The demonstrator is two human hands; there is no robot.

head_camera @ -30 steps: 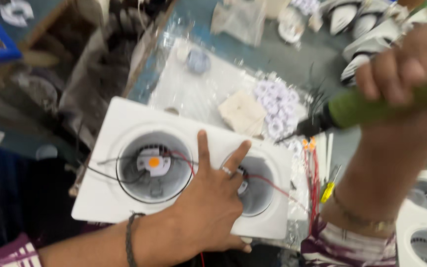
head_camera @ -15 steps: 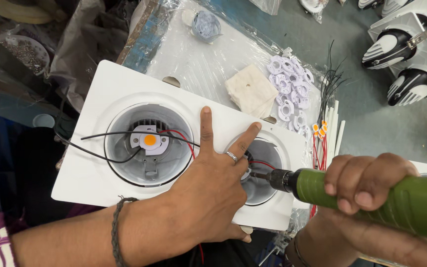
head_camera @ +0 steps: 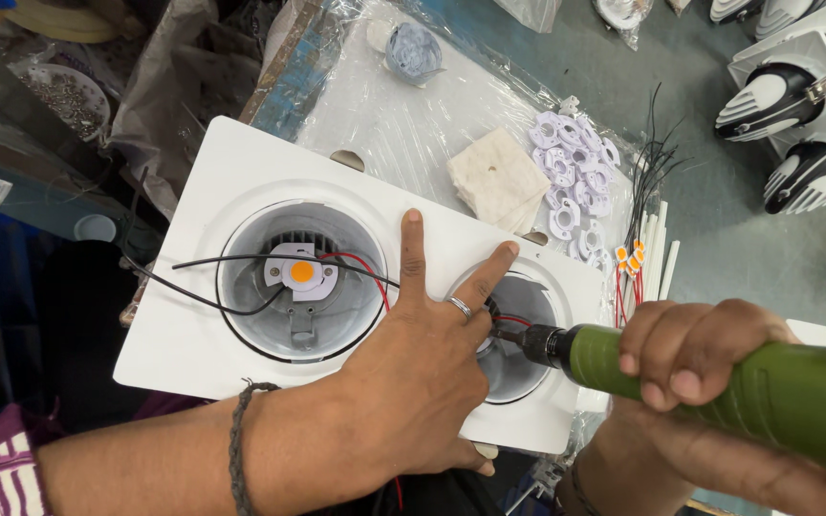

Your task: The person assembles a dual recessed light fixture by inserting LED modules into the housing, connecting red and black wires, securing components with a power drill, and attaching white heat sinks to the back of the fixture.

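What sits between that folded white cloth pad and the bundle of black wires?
In the head view, a heap of small white plastic rings lies between the cloth pad and the black wires, on clear plastic sheeting.

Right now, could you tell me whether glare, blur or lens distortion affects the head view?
Head view: sharp and evenly lit; glare only on the plastic sheet; the green driver in the right hand looms oversized at the edge; the left hand throws soft shadow on the white housing.

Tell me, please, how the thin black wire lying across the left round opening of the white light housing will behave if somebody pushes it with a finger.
The black wire looks thin and curves loosely, so it would probably bend and slide aside, not resist. One end hangs past the edge of the white housing, so it seems floppy and light. Its far end is hidden under the left hand, so it may spring back.
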